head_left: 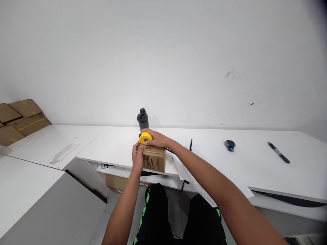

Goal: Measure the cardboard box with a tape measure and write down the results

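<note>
A small brown cardboard box sits near the front edge of the white table. My left hand is closed against the box's left end, thumb up at its top corner. My right hand rests on top of the box, fingers wrapped round a yellow tape measure at the box's upper left corner. Whether any tape is pulled out is too small to tell.
A dark bottle stands just behind the box by the wall. To the right on the table lie a black pen, a small dark blue object and a black marker. Cardboard boxes are stacked at far left.
</note>
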The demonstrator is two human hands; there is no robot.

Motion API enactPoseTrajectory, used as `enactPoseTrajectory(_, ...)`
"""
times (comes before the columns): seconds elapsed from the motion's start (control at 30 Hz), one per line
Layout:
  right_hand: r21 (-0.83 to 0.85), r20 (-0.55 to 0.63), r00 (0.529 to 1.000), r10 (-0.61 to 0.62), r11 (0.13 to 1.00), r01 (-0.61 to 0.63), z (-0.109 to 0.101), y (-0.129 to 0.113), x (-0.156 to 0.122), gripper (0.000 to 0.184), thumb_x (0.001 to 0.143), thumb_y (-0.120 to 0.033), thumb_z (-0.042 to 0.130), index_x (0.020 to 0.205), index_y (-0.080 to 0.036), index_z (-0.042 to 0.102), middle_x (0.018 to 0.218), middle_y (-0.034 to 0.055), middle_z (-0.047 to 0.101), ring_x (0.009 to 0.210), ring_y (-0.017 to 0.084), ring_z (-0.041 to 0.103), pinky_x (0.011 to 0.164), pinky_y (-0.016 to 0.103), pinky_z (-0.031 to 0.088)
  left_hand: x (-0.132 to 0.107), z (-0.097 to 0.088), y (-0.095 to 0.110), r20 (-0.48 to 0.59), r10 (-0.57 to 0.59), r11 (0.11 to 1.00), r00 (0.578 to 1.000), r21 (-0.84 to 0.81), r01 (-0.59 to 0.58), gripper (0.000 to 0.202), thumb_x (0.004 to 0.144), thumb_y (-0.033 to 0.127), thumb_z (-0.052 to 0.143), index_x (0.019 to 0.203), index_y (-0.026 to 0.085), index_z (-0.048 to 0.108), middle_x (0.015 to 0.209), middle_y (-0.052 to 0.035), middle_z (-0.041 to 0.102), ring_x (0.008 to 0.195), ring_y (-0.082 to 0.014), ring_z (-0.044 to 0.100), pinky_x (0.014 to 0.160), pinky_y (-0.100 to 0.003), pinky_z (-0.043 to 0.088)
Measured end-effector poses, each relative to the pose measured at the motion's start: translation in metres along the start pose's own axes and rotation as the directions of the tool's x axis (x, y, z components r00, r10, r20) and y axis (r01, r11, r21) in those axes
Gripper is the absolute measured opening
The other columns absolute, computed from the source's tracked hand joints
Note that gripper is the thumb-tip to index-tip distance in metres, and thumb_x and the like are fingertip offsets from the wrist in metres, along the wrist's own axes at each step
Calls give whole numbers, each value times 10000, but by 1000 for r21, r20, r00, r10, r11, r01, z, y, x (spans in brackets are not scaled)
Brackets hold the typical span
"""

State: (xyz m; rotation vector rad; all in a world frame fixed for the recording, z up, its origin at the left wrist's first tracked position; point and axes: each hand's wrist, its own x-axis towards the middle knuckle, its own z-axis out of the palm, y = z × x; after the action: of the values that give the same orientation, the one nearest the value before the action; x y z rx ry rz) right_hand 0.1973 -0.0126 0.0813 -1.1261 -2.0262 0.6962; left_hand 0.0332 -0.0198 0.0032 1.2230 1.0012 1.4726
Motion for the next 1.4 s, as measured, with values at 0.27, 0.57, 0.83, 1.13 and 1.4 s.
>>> enactPoseTrajectory(0.27, 12, -3, 1000, 3, 1000, -3, 1, 2, 0, 651, 747, -271, 632, 1357, -294, 405, 1238, 34, 563, 1026, 222, 555, 905, 378, 426, 1, 0, -2, 2, 18, 1000, 1000, 11, -18, 373, 823, 329, 563, 1172, 199, 579, 1205, -68, 620, 1081, -202, 580, 921, -316, 445)
enactPoseTrajectory(0.57, 5, 0, 1000, 31, 1000, -31, 0, 0, -1, 670, 759, -274, 633, 1381, -309, 387, 1221, 34, 576, 1013, 225, 564, 875, 372, 441, 1, 0, -2, 1, 22, 1000, 1000, 15, -22, 370, 824, 337, 572, 1167, 201, 589, 1203, -69, 623, 1084, -212, 581, 920, -328, 452)
enactPoseTrajectory(0.83, -25, 18, 1000, 21, 999, -20, -6, -3, -8, 630, 762, -266, 624, 1356, -296, 414, 1218, 28, 588, 1018, 222, 567, 885, 365, 433, 0, 7, 0, -101, 50, 996, 994, 79, -42, 323, 828, 260, 537, 1133, 196, 622, 1201, -72, 634, 1103, -215, 579, 964, -354, 440)
enactPoseTrajectory(1.13, -141, 67, 992, 110, 985, -100, -59, -4, -76, 561, 788, -299, 601, 1324, -312, 435, 1117, 27, 626, 926, 225, 591, 764, 333, 457, -1, 6, 2, -110, 45, 995, 993, 88, -35, 322, 823, 256, 546, 1124, 193, 639, 1198, -80, 643, 1117, -228, 581, 995, -374, 431)
enactPoseTrajectory(1.4, -137, 1, 970, 242, 961, -240, -77, 12, -121, 586, 799, -344, 593, 1352, -324, 399, 1161, 39, 601, 896, 212, 588, 710, 322, 478, 3, 8, -5, -107, 76, 996, 991, 62, -70, 340, 826, 303, 549, 1140, 207, 640, 1199, -75, 639, 1108, -230, 582, 989, -374, 436)
